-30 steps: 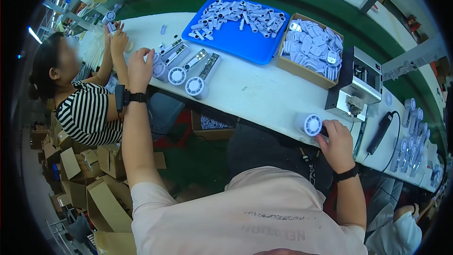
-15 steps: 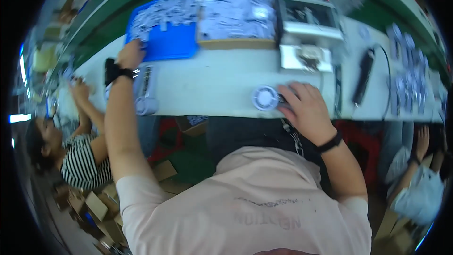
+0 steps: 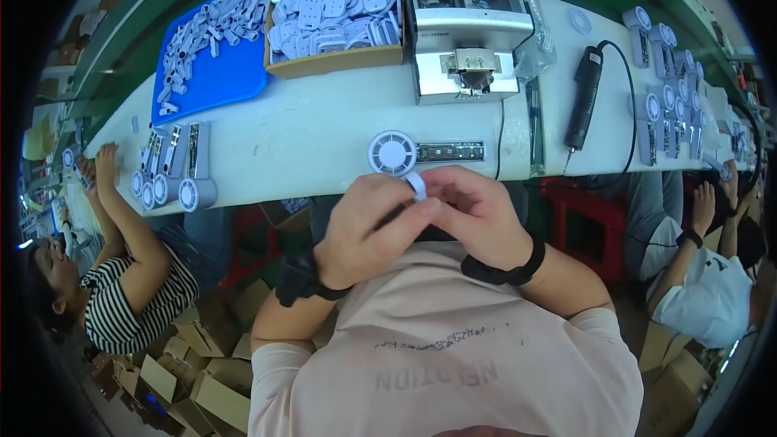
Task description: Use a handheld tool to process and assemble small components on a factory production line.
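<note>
My left hand [image 3: 368, 218] and my right hand [image 3: 477, 214] meet just off the table's front edge. Between their fingertips is a small white plastic piece [image 3: 416, 185], curved and partly hidden by the fingers. Both hands are closed on it. Just beyond them a white handheld fan body [image 3: 392, 152] lies on the table, its round grille to the left and its open handle [image 3: 450, 151] to the right, baring a circuit board. A blue tray [image 3: 218, 95] at the far left holds many small white plastic pieces [image 3: 193, 52].
A cardboard box [image 3: 336, 63] of white covers stands beside a silver machine [image 3: 468, 28]. A black electric screwdriver [image 3: 584, 97] with a cable lies to the right. More fan bodies [image 3: 194, 162] sit at left and at right [image 3: 651, 125]. Co-workers [image 3: 133, 283] sit on both sides.
My left hand has come back from the blue tray to my front, now with a small white piece. My right hand has let go of the fan body and joined the left.
</note>
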